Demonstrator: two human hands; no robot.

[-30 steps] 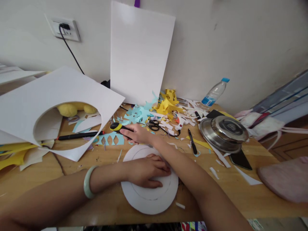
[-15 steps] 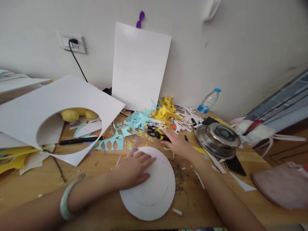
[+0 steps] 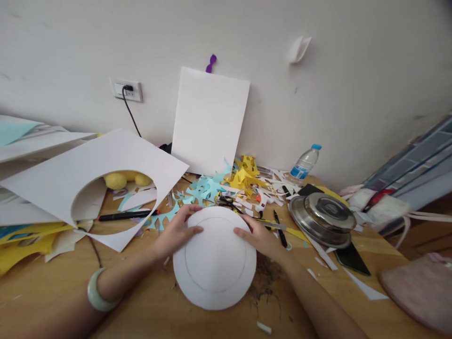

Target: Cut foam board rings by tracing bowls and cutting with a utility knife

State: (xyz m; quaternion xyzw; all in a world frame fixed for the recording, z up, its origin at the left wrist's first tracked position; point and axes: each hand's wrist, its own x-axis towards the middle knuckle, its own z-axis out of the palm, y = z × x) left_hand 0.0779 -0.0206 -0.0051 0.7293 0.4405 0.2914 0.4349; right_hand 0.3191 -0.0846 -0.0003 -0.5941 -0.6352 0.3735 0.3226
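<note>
A white paper disc point(image 3: 214, 259) with a pencilled inner circle is lifted a little above the wooden table point(image 3: 52, 292). My left hand point(image 3: 176, 230) grips its upper left edge, a pale green bangle point(image 3: 97, 289) on that wrist. My right hand point(image 3: 259, 238) grips the upper right edge. A yellow-and-black cutter knife point(image 3: 268, 223) lies on the table just behind my right hand, no longer held.
A large white sheet with a round hole point(image 3: 92, 183) lies at left over a black pen point(image 3: 123, 215). Blue and yellow paper scraps point(image 3: 226, 181), scissors point(image 3: 226, 201), a steel lid point(image 3: 325, 216), a phone point(image 3: 351, 258), a water bottle point(image 3: 303, 164) and a leaning white sheet point(image 3: 210, 120) crowd the back.
My right hand carried the cutter from the left to the right side, set it down, and came back to the disc. Both hands now hold the disc by its edges, raised off the table.
</note>
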